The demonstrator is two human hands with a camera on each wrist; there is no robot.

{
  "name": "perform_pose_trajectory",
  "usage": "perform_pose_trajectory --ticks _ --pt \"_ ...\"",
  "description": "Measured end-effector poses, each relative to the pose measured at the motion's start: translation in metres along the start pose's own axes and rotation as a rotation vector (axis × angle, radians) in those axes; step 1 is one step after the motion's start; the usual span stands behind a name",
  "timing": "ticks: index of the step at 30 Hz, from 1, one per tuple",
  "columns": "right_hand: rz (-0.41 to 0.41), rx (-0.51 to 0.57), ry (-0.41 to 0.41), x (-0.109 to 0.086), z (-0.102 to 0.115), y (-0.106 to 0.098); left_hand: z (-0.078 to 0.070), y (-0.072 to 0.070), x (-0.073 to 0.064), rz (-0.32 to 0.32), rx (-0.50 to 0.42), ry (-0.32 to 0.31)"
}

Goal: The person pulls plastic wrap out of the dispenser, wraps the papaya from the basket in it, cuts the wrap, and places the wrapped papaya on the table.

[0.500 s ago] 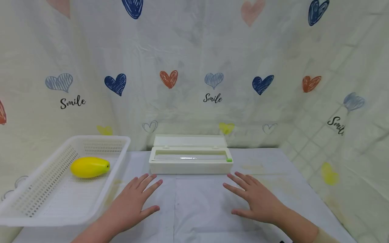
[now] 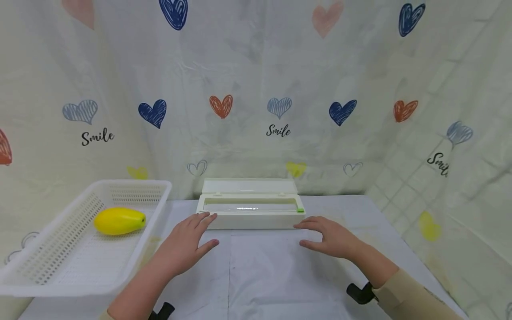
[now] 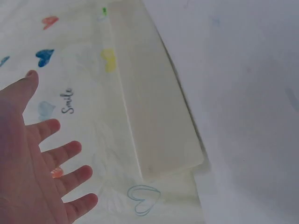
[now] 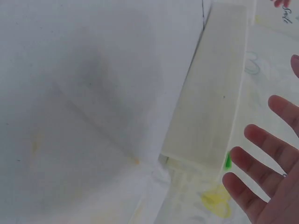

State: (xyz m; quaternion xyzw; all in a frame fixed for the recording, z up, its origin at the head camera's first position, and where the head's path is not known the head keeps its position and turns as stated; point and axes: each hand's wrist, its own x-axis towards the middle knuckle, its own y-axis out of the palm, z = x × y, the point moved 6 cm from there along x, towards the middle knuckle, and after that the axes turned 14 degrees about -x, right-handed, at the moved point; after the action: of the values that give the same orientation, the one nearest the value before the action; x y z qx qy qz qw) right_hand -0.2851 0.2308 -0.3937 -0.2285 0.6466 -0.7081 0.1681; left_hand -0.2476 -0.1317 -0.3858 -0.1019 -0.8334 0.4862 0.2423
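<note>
A long white box [image 2: 252, 221] with its lid raised stands at the back of the table; a roll of clear film [image 2: 248, 207] lies inside and a small green slider [image 2: 300, 210] sits at its right end. My left hand [image 2: 185, 244], fingers spread, is in front of the box's left end, its fingertips overlapping the corner in the head view. Near the right front corner is my right hand [image 2: 334, 238], fingers extended and thumb apart. Both wrist views show the box front [image 3: 154, 102] beyond spread fingers, and neither hand holds anything.
To the left stands a white perforated basket [image 2: 132, 266] with a yellow papaya-like fruit [image 2: 119, 221] in it. A white cloth [image 2: 264, 275] covers the table. Behind hangs a curtain [image 2: 240, 58] printed with hearts. Black wrist mounts [image 2: 360, 293] show under the forearms.
Both hands have moved forward and up toward the box. The left fingertips now overlap its front corner, and the right hand has turned more side-on. Box and fruit stay in place.
</note>
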Motion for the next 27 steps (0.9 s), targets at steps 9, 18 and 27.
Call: perform_pose_trajectory --ticks 9,18,27 --pt "0.016 0.052 0.043 0.036 -0.028 -0.004 0.028 0.008 0.033 0.037 -0.005 -0.083" --pt "0.04 0.004 0.024 0.075 -0.031 -0.01 0.046 0.017 0.064 0.1 -0.057 -0.112" --pt "0.122 -0.032 -0.034 0.103 -0.02 0.002 0.056 0.027 0.078 0.165 -0.03 -0.136"
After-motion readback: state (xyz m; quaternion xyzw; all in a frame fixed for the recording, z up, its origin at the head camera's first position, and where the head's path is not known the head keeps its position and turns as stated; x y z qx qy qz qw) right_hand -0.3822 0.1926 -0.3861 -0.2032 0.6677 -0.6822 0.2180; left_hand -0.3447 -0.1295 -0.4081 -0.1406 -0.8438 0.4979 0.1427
